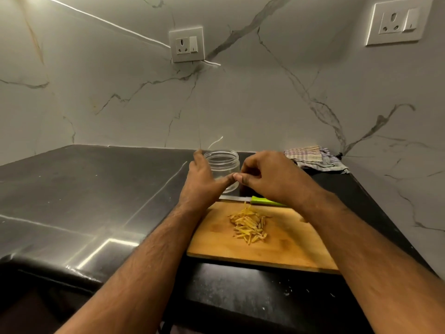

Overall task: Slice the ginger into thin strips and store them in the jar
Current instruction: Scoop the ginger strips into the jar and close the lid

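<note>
**Jar positioned for filling; strips not yet moved**

The left hand (202,179) steadies the jar (222,168). Its fingers (198,160) lie nearly straight along the jar's left wall, and the thumb reaches across the front of the glass. This is a wide, bracing hold, most likely meant to keep the light, open-mouthed jar from sliding on the tabletop (84,189).

The right hand (269,177) sits just right of the jar. Its fingers are curled in, and their tips meet the left thumb at the jar's front. Whether they pinch anything cannot be told; no lid is visible.

The ginger strips (249,225) lie in one loose pile on the cutting board (289,244), nearer the person than both sets of fingers and touched by neither. The jar appears empty.

The knife (255,200) lies flat along the board's far edge, directly below the right fingers, with its green handle to the right. Set there, it is clear of the pile and of the route from pile to jar.

A folded cloth (313,159) lies beyond the right fingers, by the wall.

Judgement: slicing looks complete and storing has not begun. The jar stands just beyond the board, which keeps the carry short.
</note>
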